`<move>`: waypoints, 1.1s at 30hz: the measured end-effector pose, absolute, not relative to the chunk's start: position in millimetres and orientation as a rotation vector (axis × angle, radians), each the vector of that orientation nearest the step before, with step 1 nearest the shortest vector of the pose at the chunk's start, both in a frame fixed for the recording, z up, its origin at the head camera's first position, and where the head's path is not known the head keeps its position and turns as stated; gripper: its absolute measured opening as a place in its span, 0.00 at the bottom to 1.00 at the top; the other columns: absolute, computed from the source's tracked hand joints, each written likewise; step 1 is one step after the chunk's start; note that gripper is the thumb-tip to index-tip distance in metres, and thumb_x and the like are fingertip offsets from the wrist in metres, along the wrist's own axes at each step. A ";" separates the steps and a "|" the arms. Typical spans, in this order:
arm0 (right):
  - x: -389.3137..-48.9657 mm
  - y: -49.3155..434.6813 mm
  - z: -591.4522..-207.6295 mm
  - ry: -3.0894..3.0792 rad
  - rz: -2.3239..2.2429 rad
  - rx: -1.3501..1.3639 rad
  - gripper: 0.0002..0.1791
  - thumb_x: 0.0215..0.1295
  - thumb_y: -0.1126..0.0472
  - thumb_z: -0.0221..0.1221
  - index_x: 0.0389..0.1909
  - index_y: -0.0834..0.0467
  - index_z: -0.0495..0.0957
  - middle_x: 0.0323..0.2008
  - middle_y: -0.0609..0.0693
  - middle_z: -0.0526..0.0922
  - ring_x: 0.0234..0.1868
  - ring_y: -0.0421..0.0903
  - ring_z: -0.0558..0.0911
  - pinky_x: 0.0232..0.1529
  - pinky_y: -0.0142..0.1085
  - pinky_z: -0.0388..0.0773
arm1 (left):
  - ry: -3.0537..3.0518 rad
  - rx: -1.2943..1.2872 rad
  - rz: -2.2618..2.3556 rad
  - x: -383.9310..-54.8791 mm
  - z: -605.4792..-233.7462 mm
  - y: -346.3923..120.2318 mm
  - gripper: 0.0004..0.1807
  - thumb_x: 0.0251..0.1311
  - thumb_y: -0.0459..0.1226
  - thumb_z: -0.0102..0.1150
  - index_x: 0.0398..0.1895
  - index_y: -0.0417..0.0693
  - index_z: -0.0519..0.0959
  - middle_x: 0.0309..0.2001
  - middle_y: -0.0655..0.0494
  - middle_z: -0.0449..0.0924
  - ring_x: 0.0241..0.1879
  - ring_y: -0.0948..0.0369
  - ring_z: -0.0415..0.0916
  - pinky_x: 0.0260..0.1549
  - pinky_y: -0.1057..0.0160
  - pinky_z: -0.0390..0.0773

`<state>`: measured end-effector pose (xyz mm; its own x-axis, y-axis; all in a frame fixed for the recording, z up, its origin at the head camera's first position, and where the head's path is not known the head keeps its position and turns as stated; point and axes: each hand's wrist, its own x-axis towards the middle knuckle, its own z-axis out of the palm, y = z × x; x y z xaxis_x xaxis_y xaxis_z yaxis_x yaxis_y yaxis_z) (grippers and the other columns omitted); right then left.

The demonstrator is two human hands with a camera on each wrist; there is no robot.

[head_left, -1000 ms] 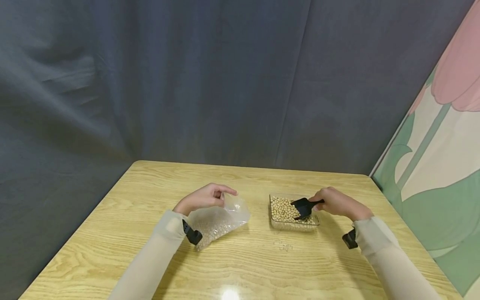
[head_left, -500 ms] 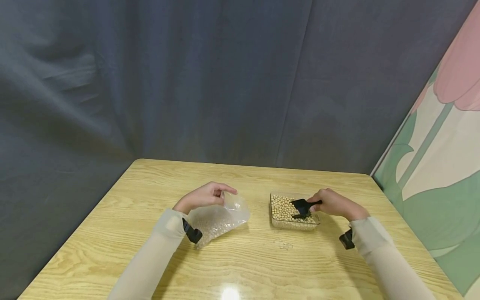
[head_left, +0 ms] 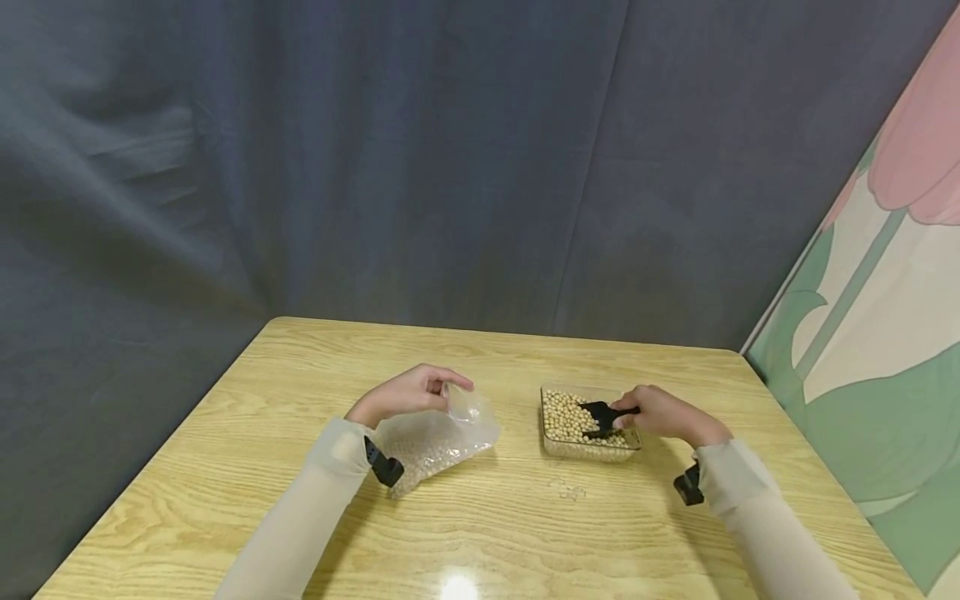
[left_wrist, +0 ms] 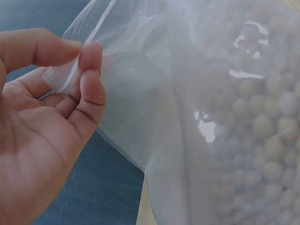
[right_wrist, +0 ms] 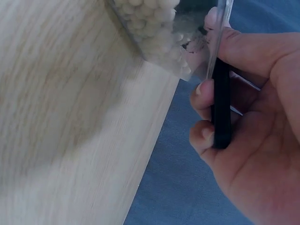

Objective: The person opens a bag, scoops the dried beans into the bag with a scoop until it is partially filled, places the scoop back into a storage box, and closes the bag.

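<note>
My left hand [head_left: 408, 392] pinches the zip edge of a clear plastic bag [head_left: 438, 437] between thumb and fingers. Pale round beans, likely soybeans [left_wrist: 272, 140], fill the lower part of the bag, which lies on the table. To the right, a clear rectangular container [head_left: 588, 451] holds many of the same beans [head_left: 564, 415]. My right hand [head_left: 663, 414] grips the handle of a black scoop [head_left: 600, 417], whose blade is down among the beans. In the right wrist view the fingers curl round the scoop's black handle [right_wrist: 221, 108], beside the container's wall.
Small clear bits [head_left: 567, 489] lie on the wooden table [head_left: 495, 542] in front of the container. A dark curtain [head_left: 450, 167] hangs behind the table. Floral fabric [head_left: 885, 333] stands along the right side.
My right hand has shifted slightly left, and the scoop's blade sits a little deeper in the beans. The left hand and the bag have hardly moved.
</note>
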<state>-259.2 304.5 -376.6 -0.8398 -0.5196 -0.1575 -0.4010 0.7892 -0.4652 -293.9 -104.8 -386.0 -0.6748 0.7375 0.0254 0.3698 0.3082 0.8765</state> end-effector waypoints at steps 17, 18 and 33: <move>-259.0 304.8 -383.7 2.693 -0.632 -0.709 0.23 0.67 0.60 0.57 0.56 0.73 0.74 0.54 0.71 0.76 0.54 0.65 0.77 0.51 0.52 0.76 | 2.203 0.985 1.307 -295.6 -389.8 -106.0 0.24 0.59 0.26 0.52 0.61 0.36 0.73 0.27 0.25 0.71 0.19 0.66 0.59 0.33 0.56 0.71; -258.9 304.8 -384.2 2.691 -0.630 -0.710 0.24 0.67 0.60 0.57 0.56 0.73 0.74 0.54 0.71 0.76 0.54 0.65 0.77 0.51 0.52 0.77 | 2.203 0.987 1.305 -295.5 -390.1 -105.9 0.24 0.59 0.26 0.52 0.61 0.36 0.73 0.27 0.25 0.71 0.18 0.66 0.59 0.33 0.56 0.71; -253.5 302.9 -382.1 2.765 -0.516 -0.852 0.23 0.64 0.60 0.59 0.54 0.73 0.76 0.52 0.69 0.79 0.54 0.66 0.77 0.50 0.52 0.77 | 2.184 1.001 1.312 -294.0 -387.8 -104.3 0.23 0.59 0.26 0.52 0.60 0.32 0.73 0.24 0.30 0.71 0.19 0.65 0.60 0.30 0.59 0.69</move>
